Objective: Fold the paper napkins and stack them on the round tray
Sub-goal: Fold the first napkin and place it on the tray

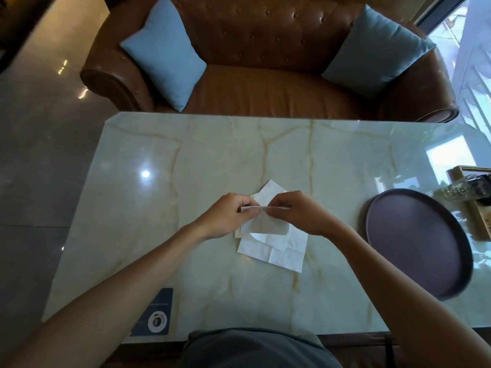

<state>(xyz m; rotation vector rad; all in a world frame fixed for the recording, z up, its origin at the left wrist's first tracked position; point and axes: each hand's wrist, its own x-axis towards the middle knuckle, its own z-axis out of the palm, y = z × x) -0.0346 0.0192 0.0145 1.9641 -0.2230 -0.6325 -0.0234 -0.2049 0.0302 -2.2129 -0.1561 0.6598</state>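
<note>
Both hands, left hand (228, 217) and right hand (297, 213), pinch one white paper napkin (261, 224) between them above several loose napkins (276, 251); one round dark tray (414, 243) sits bare, right.

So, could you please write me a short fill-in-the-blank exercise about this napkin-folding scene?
1. Both hands pinch a white paper ____ above the marble table.
2. The round dark purple tray holds ____ napkins so far.
3. The tray lies to the person's ____.
4. Two ____ cushions sit on the brown leather sofa.

Missing words: napkin; no; right; blue
</note>
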